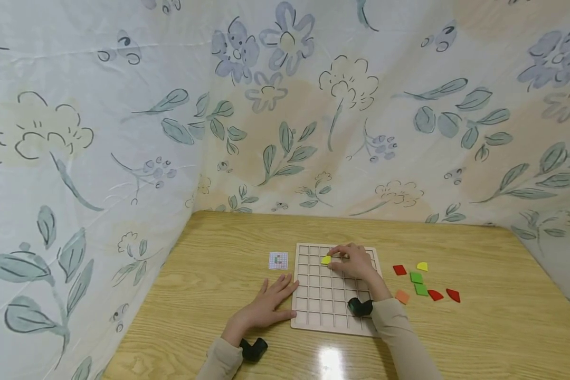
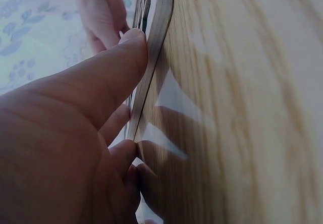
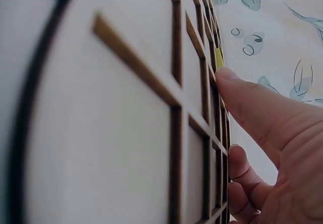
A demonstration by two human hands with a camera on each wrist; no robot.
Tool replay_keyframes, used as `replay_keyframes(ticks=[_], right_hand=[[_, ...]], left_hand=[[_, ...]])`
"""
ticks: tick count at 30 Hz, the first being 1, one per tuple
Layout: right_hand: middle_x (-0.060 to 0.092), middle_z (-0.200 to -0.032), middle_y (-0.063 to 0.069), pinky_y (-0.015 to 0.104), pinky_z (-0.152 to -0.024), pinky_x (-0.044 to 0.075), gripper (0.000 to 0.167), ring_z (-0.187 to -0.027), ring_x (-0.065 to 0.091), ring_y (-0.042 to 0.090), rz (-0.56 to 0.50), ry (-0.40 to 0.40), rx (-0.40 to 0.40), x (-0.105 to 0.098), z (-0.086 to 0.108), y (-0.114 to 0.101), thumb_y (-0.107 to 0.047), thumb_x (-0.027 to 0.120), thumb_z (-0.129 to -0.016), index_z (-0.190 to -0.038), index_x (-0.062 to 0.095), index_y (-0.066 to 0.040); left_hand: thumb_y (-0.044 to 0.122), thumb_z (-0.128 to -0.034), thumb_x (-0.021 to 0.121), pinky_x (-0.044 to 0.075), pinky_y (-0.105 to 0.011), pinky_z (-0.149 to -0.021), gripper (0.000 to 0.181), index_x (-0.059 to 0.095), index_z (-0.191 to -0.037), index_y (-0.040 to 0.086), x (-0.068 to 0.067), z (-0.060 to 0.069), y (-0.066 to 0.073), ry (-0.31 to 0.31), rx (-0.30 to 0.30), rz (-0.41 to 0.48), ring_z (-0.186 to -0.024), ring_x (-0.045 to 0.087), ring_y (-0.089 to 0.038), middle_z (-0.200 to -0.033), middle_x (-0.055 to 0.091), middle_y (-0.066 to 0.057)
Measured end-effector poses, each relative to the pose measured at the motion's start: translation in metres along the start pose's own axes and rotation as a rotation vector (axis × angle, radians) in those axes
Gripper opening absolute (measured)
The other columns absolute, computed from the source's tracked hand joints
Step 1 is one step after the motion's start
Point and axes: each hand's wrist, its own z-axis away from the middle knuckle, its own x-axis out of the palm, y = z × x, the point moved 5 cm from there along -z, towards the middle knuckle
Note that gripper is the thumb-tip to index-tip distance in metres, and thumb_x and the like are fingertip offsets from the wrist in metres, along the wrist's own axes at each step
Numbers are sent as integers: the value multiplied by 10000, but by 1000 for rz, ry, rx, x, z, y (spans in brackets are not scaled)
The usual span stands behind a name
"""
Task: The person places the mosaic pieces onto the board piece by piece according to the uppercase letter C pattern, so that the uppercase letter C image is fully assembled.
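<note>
A pale wooden grid board (image 1: 301, 305) with square cells lies on the table. My right hand (image 1: 353, 261) is over its upper part, thumb and forefinger at opposite sides of a yellow piece (image 1: 325, 260) with a rounded corner. In the right wrist view the thumb tip meets the edge of that yellow piece (image 3: 219, 57), while the other fingers bend near the grid. My left hand (image 1: 265, 307) lies spread beside the board, fingers extended. Its thumb and fingertips touch the board's side edge (image 2: 158, 32) in the left wrist view.
Left of the board lies a small printed pattern card (image 1: 278, 260). To the right are loose pieces: green squares (image 1: 416, 277), an orange square (image 1: 402, 296), a yellow rounded piece (image 1: 422, 266) and red pieces (image 1: 435, 295). Floral cloth (image 1: 285, 158) hangs behind the wooden table (image 1: 218, 253).
</note>
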Motion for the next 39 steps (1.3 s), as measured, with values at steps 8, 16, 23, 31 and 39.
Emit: replay_keyframes(ticks=[8,16,23,31,39], right_hand=[[542,-914,58,365,-672,308,271,-859,418,264,6,10,-20,0,0,1,-315,743,-781,-1030,696,-217],[537,-934,43,397,-703,314,265,-879,411,255,4,9,-16,1,0,4,-336,740,-781,-1029,691,-258],[535,-943,47,413,-715,311,269,-892,406,263,-11,0,-24,2,0,6,-332,734,-788,-1039,692,-245],[537,-950,60,357,-707,312,294,-873,391,241,-62,-37,-55,-4,2,9,-231,723,-812,-1102,683,-208],[542,-951,99,293,-646,366,339,-788,417,204,-174,-47,-122,-10,5,6,-141,694,-834,-1166,647,-93]], left_hand=[[419,-924,526,-34,-574,-1116,694,225,-1487,147,1,0,0,-7,-3,2,-1432,49,-292,-1560,101,-84],[430,-922,523,-31,-574,-1117,695,222,-1489,161,1,0,0,-9,-6,5,-1434,47,-282,-1561,99,-73],[415,-922,530,-26,-575,-1117,695,222,-1489,156,1,-1,0,-7,-13,6,-1433,52,-285,-1560,103,-82],[424,-921,526,-31,-587,-1110,698,222,-1489,155,1,-3,2,-3,2,20,-1431,52,-297,-1558,104,-95],[422,-926,520,-32,-586,-1110,697,214,-1490,147,-1,-2,2,-11,0,10,-1431,50,-299,-1559,95,-96]])
